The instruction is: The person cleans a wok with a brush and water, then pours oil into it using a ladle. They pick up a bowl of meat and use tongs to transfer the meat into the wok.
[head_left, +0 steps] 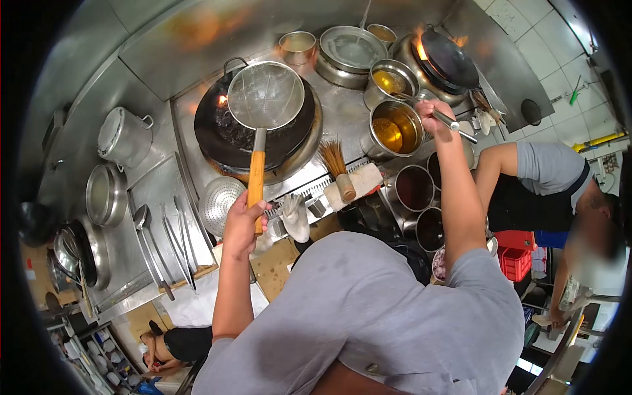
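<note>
Left hand (240,227): strainer (265,95); right hand (431,113): ladle (461,129)

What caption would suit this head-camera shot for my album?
Left hand holds a wire strainer over a black wok while the right hand grips a ladle by a pot of amber liquid.

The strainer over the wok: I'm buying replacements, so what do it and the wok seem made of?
Strainer: fine wire mesh in a metal rim, silvery and see-through, likely steel; its handle looks like bare wood, orange-tan and matte. Wok: dark, dull metal, blackened inside, probably carbon steel or iron.
</note>
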`<act>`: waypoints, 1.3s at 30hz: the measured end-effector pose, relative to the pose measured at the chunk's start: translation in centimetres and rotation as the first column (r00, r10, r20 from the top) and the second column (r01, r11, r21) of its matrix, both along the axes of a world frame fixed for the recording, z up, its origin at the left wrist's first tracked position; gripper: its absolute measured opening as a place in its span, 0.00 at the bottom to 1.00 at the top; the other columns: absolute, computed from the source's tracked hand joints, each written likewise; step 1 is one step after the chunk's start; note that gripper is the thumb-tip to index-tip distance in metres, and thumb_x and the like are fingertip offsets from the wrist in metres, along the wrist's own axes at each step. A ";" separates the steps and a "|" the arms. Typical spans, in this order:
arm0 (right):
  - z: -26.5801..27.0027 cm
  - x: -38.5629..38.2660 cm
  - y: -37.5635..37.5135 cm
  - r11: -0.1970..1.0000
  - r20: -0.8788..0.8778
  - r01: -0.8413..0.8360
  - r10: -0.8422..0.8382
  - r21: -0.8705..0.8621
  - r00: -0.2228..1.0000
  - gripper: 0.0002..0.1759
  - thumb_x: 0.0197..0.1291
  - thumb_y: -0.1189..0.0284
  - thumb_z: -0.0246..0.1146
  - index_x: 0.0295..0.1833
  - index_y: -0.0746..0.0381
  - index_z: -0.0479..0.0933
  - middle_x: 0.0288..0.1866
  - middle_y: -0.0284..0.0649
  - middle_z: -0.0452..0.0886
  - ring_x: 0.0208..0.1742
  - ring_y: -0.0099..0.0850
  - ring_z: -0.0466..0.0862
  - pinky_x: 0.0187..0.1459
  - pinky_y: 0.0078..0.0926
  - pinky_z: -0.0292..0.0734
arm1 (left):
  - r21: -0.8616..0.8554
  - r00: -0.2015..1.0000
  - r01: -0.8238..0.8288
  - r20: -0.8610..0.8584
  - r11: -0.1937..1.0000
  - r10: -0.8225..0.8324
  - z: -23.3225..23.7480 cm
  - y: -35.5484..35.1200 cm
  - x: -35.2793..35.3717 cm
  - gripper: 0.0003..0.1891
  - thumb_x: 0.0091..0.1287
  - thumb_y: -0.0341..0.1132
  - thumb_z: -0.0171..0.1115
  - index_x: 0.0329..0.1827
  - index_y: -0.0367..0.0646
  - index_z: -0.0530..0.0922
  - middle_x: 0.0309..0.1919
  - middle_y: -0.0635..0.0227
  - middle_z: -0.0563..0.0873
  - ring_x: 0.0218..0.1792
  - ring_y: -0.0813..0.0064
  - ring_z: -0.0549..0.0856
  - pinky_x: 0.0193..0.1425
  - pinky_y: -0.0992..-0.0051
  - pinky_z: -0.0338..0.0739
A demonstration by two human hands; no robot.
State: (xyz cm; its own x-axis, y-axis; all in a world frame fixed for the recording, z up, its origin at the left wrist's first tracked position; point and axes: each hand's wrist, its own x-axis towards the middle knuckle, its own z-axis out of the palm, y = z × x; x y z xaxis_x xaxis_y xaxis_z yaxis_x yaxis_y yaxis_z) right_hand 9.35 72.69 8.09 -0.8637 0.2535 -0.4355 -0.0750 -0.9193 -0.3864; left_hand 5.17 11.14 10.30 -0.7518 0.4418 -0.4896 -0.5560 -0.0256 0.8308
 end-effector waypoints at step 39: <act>3.9 3.9 -18.8 -0.128 0.265 -0.277 -0.103 0.952 0.959 0.37 0.62 0.81 0.64 0.79 0.66 0.71 0.54 0.53 0.88 0.55 0.40 0.88 0.60 0.32 0.80 | -0.017 0.994 -0.104 -0.045 0.994 0.103 1.1 -1.1 1.1 0.23 0.77 0.27 0.62 0.73 0.35 0.72 0.41 0.64 0.86 0.27 0.83 0.79 0.29 0.81 0.78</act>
State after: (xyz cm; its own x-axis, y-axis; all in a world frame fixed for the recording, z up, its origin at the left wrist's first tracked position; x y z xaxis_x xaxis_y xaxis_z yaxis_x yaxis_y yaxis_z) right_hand 13.28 53.90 12.02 -0.8704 0.4860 0.0783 0.2074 0.5063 -0.8371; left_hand 6.22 10.08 11.37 -0.8141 0.3514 -0.4623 -0.5139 -0.0651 0.8554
